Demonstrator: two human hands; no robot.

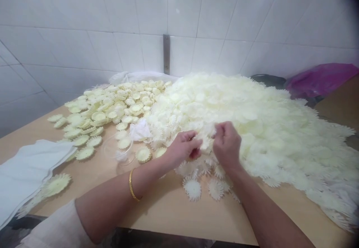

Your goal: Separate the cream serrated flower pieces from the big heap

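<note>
The left hand [181, 149] and right hand [228, 145] both grasp the pale flower [206, 138] between them; pulling unevenly or too hard could tear it.

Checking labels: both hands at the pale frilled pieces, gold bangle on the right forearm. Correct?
Wrong side: the head view shows the gold bangle on the left forearm. Left hand and right hand are indeed at the pale frilled pieces.
</note>
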